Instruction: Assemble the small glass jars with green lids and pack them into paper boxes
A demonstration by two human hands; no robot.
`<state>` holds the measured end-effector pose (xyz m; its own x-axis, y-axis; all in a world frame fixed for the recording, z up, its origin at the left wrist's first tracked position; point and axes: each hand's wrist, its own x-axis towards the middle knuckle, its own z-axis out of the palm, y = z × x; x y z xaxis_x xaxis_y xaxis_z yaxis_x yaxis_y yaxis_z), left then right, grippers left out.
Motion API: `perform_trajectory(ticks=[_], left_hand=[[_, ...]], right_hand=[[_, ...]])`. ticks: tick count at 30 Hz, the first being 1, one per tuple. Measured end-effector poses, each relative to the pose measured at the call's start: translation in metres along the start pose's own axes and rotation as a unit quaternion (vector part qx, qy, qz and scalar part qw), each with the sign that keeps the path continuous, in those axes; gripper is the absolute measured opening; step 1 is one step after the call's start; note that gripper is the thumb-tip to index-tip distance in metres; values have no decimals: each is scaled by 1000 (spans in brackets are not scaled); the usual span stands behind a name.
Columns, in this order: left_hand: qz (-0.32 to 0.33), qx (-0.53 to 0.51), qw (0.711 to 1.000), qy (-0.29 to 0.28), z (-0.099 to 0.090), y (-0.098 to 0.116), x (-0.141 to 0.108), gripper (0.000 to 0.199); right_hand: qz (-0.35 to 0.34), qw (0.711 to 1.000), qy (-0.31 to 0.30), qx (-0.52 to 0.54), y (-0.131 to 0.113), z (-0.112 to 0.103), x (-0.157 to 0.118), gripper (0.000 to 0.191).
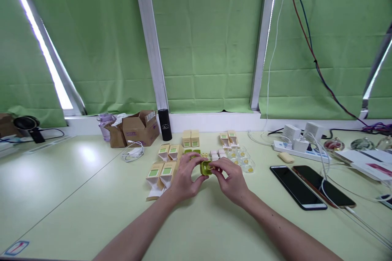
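Note:
My left hand (187,179) grips a small olive-green square container (204,168) between thumb and fingers, its opening tilted toward my right hand. My right hand (231,180) has its fingertips pinched together at the container's opening; what they hold is too small to make out. Just behind lie another green container (192,151), several small pale-yellow pieces (204,155) and white blocks (214,155). Clear plastic cups with yellow bits (243,159) stand beyond my right hand. Several small kraft boxes with green labels (156,172) stand left of my left hand, some with flaps open.
Two phones (298,187) and a beige oval object (286,157) lie to the right, near a power strip (301,151) with chargers and loose cables. At the back stand a cardboard box (139,130), a black bottle (165,125) and more kraft boxes (190,138). A white charger (134,152) lies left.

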<state>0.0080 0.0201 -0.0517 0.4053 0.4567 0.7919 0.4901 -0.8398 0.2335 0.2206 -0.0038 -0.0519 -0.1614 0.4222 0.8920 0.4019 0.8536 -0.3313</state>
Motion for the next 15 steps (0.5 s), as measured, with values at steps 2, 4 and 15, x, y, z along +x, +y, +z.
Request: perform_trajectory(ticks=[2,4,15], left_hand=[[7,3,1000,-2,-1,1,0,49],[10,5,1000,-4,-1,1,0,48],[45,24,999,-7,-2,4,-1,54]], right_hand=[[-17,1000,-8,-22,1,1,-1,24],[-40,998,-12,-57,0,1,-2,23],[-87,979,-14,-187,-4,0,0,22]])
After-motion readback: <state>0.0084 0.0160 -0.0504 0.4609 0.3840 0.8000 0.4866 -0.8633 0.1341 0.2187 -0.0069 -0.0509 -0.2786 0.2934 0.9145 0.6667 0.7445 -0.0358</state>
